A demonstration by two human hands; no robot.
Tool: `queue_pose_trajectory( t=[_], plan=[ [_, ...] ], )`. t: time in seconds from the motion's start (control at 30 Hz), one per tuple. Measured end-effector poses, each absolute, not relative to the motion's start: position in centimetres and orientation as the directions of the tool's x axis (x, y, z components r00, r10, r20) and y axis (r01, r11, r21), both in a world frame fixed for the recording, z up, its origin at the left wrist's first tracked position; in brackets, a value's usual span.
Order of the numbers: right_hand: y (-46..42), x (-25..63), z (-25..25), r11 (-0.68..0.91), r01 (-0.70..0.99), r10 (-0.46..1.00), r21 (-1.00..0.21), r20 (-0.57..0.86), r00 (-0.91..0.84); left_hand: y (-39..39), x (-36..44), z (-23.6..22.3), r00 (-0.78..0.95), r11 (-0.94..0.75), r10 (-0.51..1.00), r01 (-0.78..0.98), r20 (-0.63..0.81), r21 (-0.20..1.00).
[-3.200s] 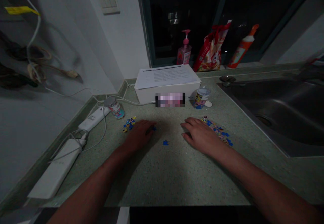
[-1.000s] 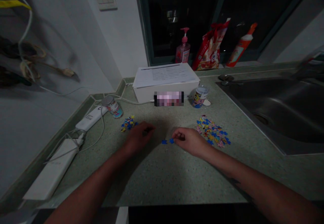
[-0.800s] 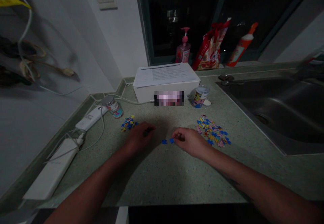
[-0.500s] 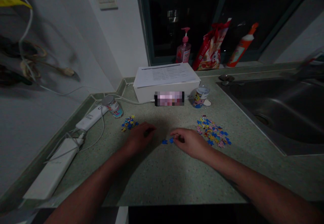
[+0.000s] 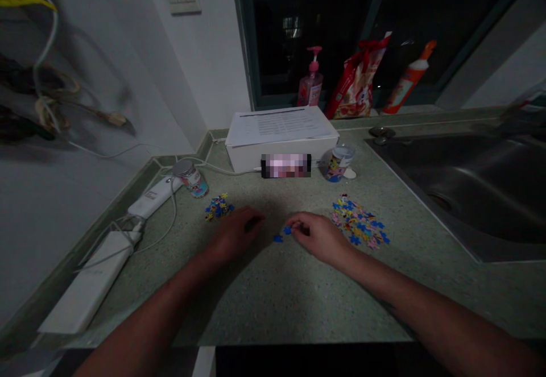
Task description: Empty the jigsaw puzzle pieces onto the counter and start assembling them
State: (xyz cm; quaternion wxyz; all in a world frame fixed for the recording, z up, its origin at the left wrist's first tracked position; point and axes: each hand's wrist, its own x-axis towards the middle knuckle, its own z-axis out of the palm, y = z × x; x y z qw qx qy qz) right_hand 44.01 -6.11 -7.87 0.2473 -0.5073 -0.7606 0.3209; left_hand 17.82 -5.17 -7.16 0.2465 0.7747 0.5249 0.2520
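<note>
My right hand (image 5: pixel 318 236) pinches a blue jigsaw puzzle piece (image 5: pixel 287 230) between thumb and fingertips, low over the counter. Just left of it and below, another blue puzzle piece (image 5: pixel 278 239) lies flat on the surface; whether the two touch I cannot tell. My left hand (image 5: pixel 236 229) rests on the counter with fingers curled and their tips close together; anything between them is hidden. Beside that hand lies a small pile of blue and yellow puzzle pieces (image 5: pixel 219 207). A larger spread of mixed puzzle pieces (image 5: pixel 360 223) lies to the right of my right hand.
A phone (image 5: pixel 285 166) leans on a white box (image 5: pixel 245 158) topped with paper. A clear-lidded jar (image 5: pixel 339 164) stands right of it, a grey-lidded jar (image 5: pixel 191 179) at left. White power strips (image 5: pixel 94 283) line the left wall. A sink (image 5: pixel 469 183) occupies the right.
My right hand has moved from the right pile to the centre and now pinches a blue piece, lately shifted slightly up and left. My left hand's fingers have curled in; it stays in place.
</note>
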Motion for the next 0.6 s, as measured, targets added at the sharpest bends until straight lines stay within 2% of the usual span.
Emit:
queue_pose_trajectory(
  t=[0.27, 0.6],
  plan=[
    [-6.2, 44.2, -7.8, 0.326, 0.659, 0.927, -0.677, 0.092, -0.365, -5.2, 17.8, -6.9, 0.295, -0.302, 0.947, 0.676, 0.129, 0.673],
    [-6.1, 44.9, -6.8, 0.391, 0.721, 0.908, -0.571, 0.114, -0.402, -4.9, 17.3, -7.3, 0.3, -0.322, 0.943, 0.704, 0.146, 0.633]
  ],
)
